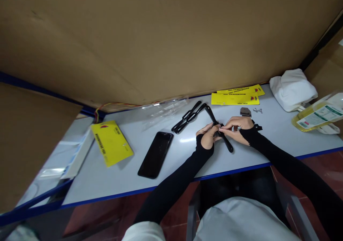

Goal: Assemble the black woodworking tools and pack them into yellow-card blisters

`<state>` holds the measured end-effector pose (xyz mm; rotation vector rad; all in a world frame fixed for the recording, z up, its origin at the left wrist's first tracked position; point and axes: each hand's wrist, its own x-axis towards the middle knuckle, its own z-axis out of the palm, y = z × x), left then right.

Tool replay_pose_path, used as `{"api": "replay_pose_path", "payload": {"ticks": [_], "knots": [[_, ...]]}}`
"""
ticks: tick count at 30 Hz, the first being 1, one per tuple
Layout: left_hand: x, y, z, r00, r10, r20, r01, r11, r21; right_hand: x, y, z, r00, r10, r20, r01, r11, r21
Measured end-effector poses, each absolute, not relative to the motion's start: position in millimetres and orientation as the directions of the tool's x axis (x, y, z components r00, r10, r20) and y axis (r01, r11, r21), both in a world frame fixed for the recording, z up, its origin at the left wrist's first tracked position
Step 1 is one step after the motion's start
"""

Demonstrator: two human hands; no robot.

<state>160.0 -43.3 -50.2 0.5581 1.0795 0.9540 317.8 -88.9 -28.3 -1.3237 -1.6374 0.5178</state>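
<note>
A black spokeshave [211,113] is held at a slant above the table, one handle pointing away and the other toward me. My left hand [207,137] is closed around its middle, thumb on top. At that same middle part, the fingers of my right hand [237,126] are pinched together; whatever small piece they hold is hidden. Two more black spokeshave bodies [189,118] lie side by side to the left. Beyond my right hand are grey metal blades [245,111] and several small silver screws [257,110]. A black part [257,126] shows partly behind my right wrist.
A black phone [155,155] lies left of my hands, with a yellow card [112,142] farther left. More yellow cards [235,99] and clear plastic packaging [163,112] lie along the cardboard wall [171,41]. At right are a bottle of yellow liquid [316,116] and a white cloth bundle [292,89].
</note>
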Motion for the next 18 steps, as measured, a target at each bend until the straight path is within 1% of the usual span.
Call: {"api": "replay_pose_path", "payload": {"ticks": [2,5,7,10,15,18], "knots": [[159.6,-43.4,-51.2,0.156,0.867,-0.473,-0.367,0.495,0.787,316.0,-90.4,-26.4,0.054,0.94,0.336,0.499,0.266,-0.825],[159.2,-46.5,-48.9,0.153,0.872,-0.466,-0.341,0.489,0.803,315.2,-90.2,-25.2,0.094,0.975,0.202,0.421,0.145,-0.895],[159.2,-49.4,-45.7,0.156,0.878,-0.453,-0.328,0.479,0.814,315.2,-89.3,-25.2,0.104,0.983,0.152,0.379,0.102,-0.92],[159.6,-52.6,-42.4,0.163,0.884,-0.438,-0.325,0.468,0.822,314.5,-89.2,-24.6,0.103,0.988,0.114,0.329,0.074,-0.941],[159.7,-51.4,-47.8,0.161,0.879,-0.45,-0.326,0.477,0.816,312.5,-92.3,-20.7,0.054,0.999,0.002,0.268,-0.013,-0.963],[159.3,-50.1,-51.0,0.162,0.863,-0.478,-0.325,0.504,0.8,311.7,-92.8,-16.3,0.057,0.992,-0.108,0.214,-0.118,-0.97]]}}
